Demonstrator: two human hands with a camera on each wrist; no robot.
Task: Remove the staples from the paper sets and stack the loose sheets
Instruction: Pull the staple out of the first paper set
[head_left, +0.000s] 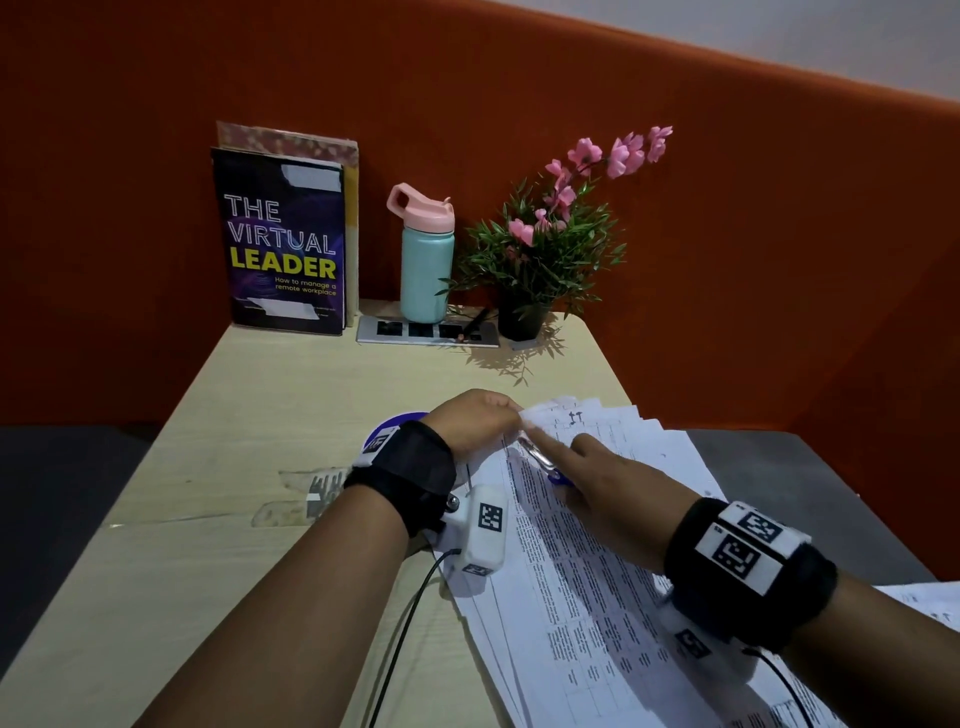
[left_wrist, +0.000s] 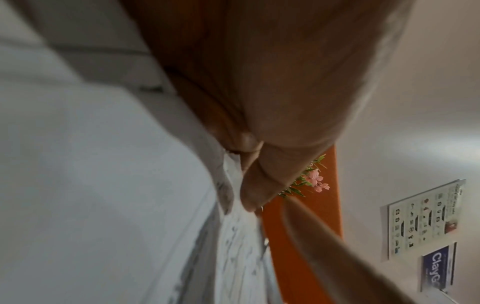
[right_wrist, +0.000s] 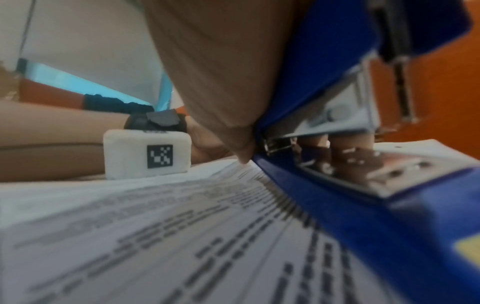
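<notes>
A fanned set of printed sheets (head_left: 597, 545) lies on the right half of the wooden table (head_left: 234, 467). My left hand (head_left: 475, 423) pinches the top-left corner of the top sheet (left_wrist: 233, 185). My right hand (head_left: 597, 478) grips a blue stapler (right_wrist: 350, 174) with metal jaws, its metal tip (head_left: 535, 452) resting on the paper close to that pinched corner. My right index finger lies straight along the top of the stapler. The staple itself is hidden.
At the back of the table stand books (head_left: 283, 244), a teal bottle with a pink lid (head_left: 426, 254) and a potted plant with pink flowers (head_left: 545, 249). A power socket plate (head_left: 426, 332) lies before them. An orange partition (head_left: 727, 208) bounds the table.
</notes>
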